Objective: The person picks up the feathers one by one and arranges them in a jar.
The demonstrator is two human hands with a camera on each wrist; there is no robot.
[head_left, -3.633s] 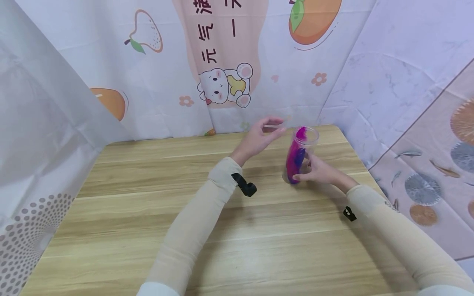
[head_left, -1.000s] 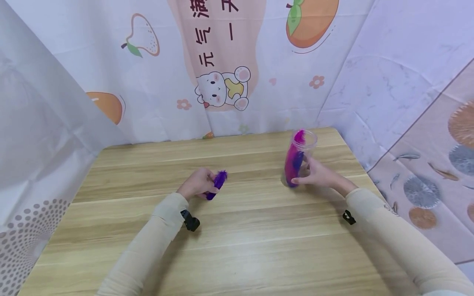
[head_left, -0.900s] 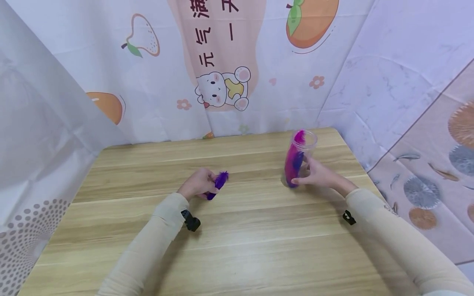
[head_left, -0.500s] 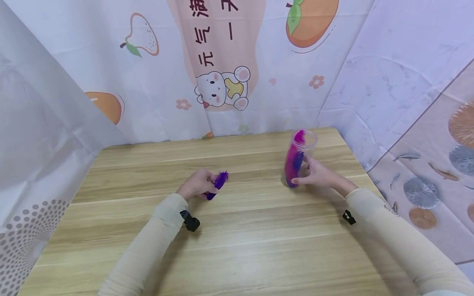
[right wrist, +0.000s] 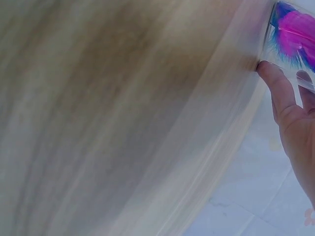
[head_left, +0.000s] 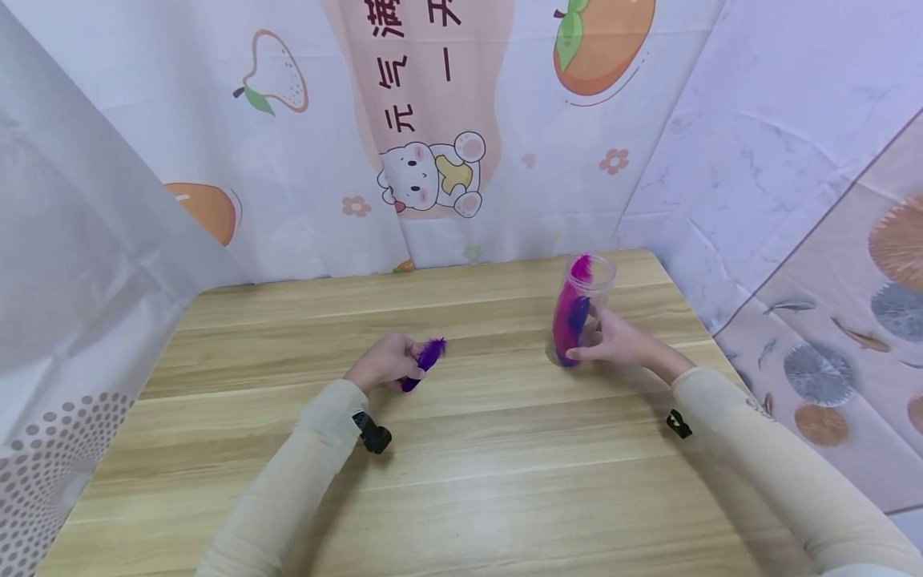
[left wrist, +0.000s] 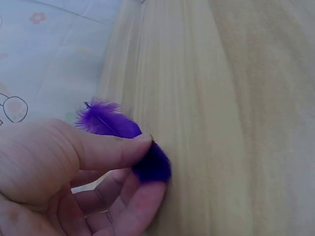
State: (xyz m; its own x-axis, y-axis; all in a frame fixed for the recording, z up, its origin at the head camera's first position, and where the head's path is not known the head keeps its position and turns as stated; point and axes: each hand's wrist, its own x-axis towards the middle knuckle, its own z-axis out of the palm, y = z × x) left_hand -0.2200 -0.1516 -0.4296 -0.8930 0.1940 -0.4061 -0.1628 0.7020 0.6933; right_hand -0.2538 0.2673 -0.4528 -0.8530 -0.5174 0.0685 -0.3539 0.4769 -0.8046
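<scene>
A purple feather (head_left: 431,355) is pinched between the thumb and fingers of my left hand (head_left: 389,361), low over the left-middle of the table. The left wrist view shows the thumb pressed across the feather (left wrist: 112,122), its fluffy end sticking out past the thumb. Toward the back right, a clear open-topped jar (head_left: 604,276) stands upright with pink and blue feathers (head_left: 568,320) inside; one pink tip reaches up to the rim. My right hand (head_left: 616,340) grips the jar's lower side. In the right wrist view, its fingers (right wrist: 280,88) lie against the clear wall, with the feathers behind.
The wooden table (head_left: 461,465) ends at a printed cloth (head_left: 303,216) hanging behind it. More cloth hangs at the left and right sides. A black wrist camera (head_left: 373,434) sits on the left sleeve.
Earlier my left hand was beside the jar's rim; it then came left and toward me, and holds the purple feather low over the table. My right hand stays on the jar.
</scene>
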